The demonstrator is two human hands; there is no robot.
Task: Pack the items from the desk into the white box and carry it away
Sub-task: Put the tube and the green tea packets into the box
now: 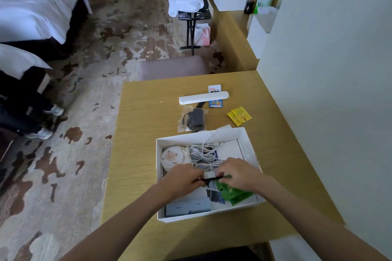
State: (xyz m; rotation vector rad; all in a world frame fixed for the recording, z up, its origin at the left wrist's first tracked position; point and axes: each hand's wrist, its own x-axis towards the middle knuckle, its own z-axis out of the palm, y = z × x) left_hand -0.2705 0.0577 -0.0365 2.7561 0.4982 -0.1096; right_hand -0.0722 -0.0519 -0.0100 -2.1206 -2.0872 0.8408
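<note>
Both hands are down in the white box (158, 178), which sits open on the near part of the wooden desk (146, 116). The left hand (184, 180) and the right hand (238, 172) each pinch one end of a slim black item (212, 177) with a white label, holding it level just above what is already packed (I cannot make out what the item is). Under and around it in the box lie a round cream pouch (170, 158) with a little animal face in the far left corner, a coiled white cable (203, 152) beside the pouch, green packets (234, 194) under the right hand, and a pale blue carton (187, 206) along the near wall. Beyond the box, not yet packed, a black power adapter (196, 119) in a clear bag lies just past the far rim, with a long white case (203, 98) farther back lying across a blue card (215, 103) and a white card (214, 87). Two yellow sachets (239, 115) lie off to the right of the adapter, apart from it. A padded stool (172, 68) stands at the far edge of the desk.
</note>
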